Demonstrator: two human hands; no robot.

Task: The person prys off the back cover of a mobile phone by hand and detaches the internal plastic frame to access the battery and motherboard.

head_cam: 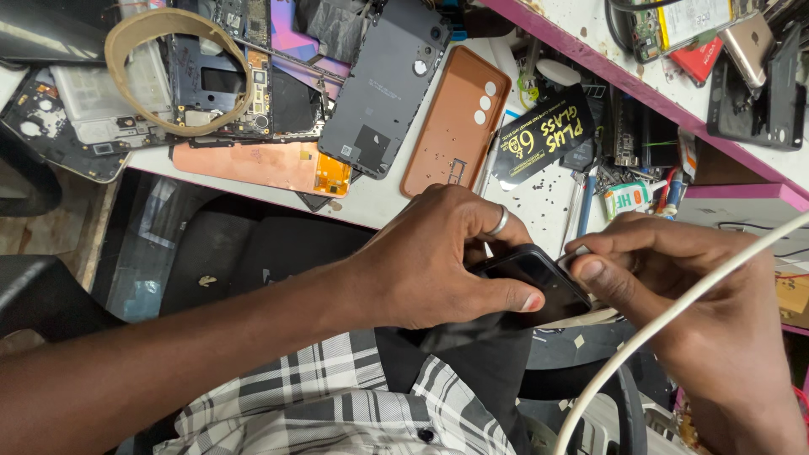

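A cluttered white workbench (396, 206) was seen from above. At far left a tan tape ring (181, 72) lay over stripped phone frames and circuit boards (244, 84). Just right of it an orange-copper flex sheet (261, 164) lay flat, then a dark grey phone back panel (388, 84), then a brown phone case (455, 118) with its camera cutout facing up. A black and yellow screen-protector packet (543, 135) lay further right, near small tools, and a pink-edged shelf (624, 80) of phone parts was seen at upper right.

A black smartphone (535, 282) was held in front of the bench edge, over the lap and a plaid shirt (337, 396); glossy, dark, tilted, one rounded corner raised. The left hand (438, 257), with a silver ring on one finger, was wrapped tightly around the phone's left side, thumb pressed along its lower edge. The right hand (699, 303) was closed narrowly on the phone's right end, thumb tip on the corner, fingers curled above it. A white cable (674, 316) crossed over the right hand diagonally. What was pinched under the right fingers could not be told.
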